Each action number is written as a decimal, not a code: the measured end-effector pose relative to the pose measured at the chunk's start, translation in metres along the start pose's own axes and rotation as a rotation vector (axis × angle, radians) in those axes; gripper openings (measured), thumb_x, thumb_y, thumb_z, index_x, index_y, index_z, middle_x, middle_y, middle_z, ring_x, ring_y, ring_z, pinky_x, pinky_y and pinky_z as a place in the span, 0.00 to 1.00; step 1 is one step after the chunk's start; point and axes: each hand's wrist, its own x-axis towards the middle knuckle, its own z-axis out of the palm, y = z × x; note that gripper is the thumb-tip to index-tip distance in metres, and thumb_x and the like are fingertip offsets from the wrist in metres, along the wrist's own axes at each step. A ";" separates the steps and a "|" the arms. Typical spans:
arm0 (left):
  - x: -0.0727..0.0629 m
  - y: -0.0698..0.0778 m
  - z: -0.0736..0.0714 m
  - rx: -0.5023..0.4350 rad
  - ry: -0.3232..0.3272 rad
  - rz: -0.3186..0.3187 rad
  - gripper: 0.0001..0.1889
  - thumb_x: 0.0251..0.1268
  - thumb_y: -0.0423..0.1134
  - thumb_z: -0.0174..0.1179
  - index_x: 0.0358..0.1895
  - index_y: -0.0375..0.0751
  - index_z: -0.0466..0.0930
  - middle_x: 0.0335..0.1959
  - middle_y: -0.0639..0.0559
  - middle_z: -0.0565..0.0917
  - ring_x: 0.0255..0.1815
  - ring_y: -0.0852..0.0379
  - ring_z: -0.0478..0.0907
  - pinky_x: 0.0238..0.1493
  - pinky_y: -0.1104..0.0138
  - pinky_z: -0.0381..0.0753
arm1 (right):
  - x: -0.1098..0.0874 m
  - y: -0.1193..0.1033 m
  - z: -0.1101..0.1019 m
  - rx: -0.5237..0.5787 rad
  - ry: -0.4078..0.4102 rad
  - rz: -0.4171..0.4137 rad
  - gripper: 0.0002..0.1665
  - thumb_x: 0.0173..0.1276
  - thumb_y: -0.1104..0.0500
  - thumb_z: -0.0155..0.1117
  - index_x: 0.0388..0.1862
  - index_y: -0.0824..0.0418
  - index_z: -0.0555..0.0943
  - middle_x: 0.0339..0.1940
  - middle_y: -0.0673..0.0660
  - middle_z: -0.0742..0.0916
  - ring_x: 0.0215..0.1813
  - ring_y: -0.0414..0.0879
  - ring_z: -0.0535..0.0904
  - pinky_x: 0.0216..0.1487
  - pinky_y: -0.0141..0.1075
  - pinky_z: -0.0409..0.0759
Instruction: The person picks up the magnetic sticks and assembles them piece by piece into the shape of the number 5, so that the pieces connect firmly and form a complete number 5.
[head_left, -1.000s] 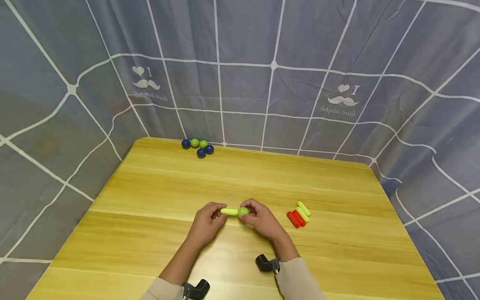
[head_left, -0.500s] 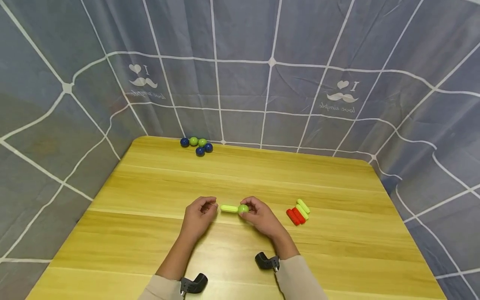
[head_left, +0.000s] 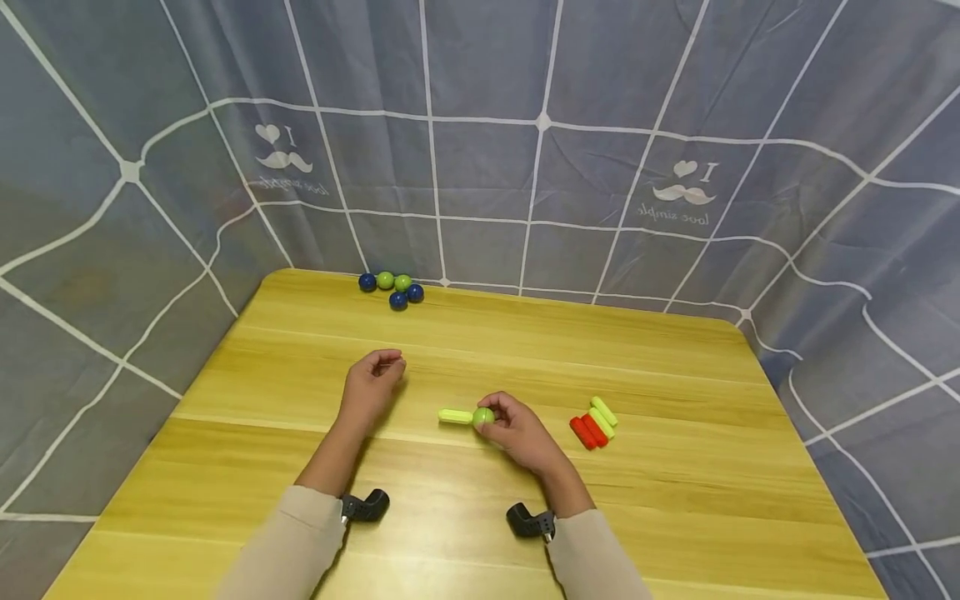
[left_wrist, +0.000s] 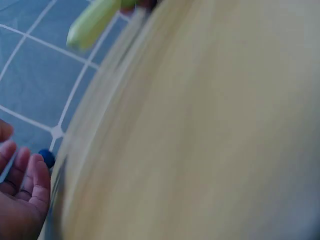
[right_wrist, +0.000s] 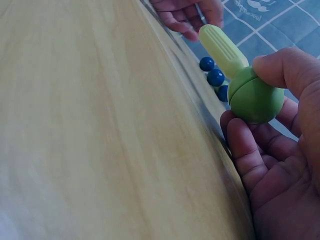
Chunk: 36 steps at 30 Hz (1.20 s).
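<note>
My right hand (head_left: 517,429) pinches a green ball (right_wrist: 255,97) between thumb and fingers. Joined to the ball is a ridged yellow-green rod (right_wrist: 222,47), which points left in the head view. My left hand (head_left: 372,385) holds nothing, its fingers loosely bent, over the table left of the rod and apart from it. In the left wrist view the rod shows at the top, blurred. At the back left edge lie blue balls (head_left: 398,301) and green balls (head_left: 385,280) in a cluster.
On the wooden table (head_left: 675,492), right of my right hand, red rods (head_left: 582,432) and yellow-green rods (head_left: 603,412) lie side by side. A grey curtain (head_left: 480,167) with white lines stands behind the table and at its sides. Each wrist carries a black camera mount (head_left: 531,522).
My left hand has let go of the yellow-green rod and moved left and away from me towards the balls. My right hand still holds the green ball, almost in place.
</note>
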 end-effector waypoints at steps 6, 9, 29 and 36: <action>0.037 0.015 -0.015 0.081 0.013 0.032 0.20 0.72 0.43 0.60 0.58 0.31 0.78 0.52 0.40 0.81 0.46 0.53 0.76 0.37 0.73 0.77 | 0.000 0.000 0.000 -0.001 0.004 0.014 0.15 0.69 0.67 0.63 0.53 0.67 0.76 0.40 0.55 0.80 0.36 0.43 0.74 0.36 0.31 0.74; 0.054 0.021 -0.017 0.119 0.003 0.046 0.21 0.72 0.42 0.60 0.60 0.31 0.77 0.54 0.40 0.80 0.50 0.49 0.76 0.42 0.70 0.78 | 0.002 -0.002 -0.001 -0.004 0.005 0.015 0.15 0.69 0.67 0.63 0.53 0.67 0.76 0.40 0.55 0.80 0.36 0.43 0.74 0.36 0.31 0.75; 0.103 -0.004 -0.015 0.019 0.105 0.077 0.21 0.68 0.38 0.61 0.60 0.31 0.75 0.56 0.39 0.77 0.53 0.48 0.74 0.51 0.68 0.76 | 0.010 0.026 0.000 0.001 0.019 0.004 0.15 0.69 0.68 0.62 0.54 0.67 0.76 0.40 0.55 0.80 0.36 0.44 0.75 0.36 0.30 0.75; 0.119 -0.003 -0.012 0.121 0.040 0.018 0.24 0.70 0.37 0.61 0.65 0.31 0.72 0.62 0.36 0.74 0.57 0.42 0.74 0.56 0.60 0.75 | 0.013 0.037 0.000 0.038 0.020 -0.010 0.16 0.69 0.65 0.64 0.54 0.65 0.76 0.41 0.56 0.80 0.36 0.44 0.76 0.36 0.30 0.76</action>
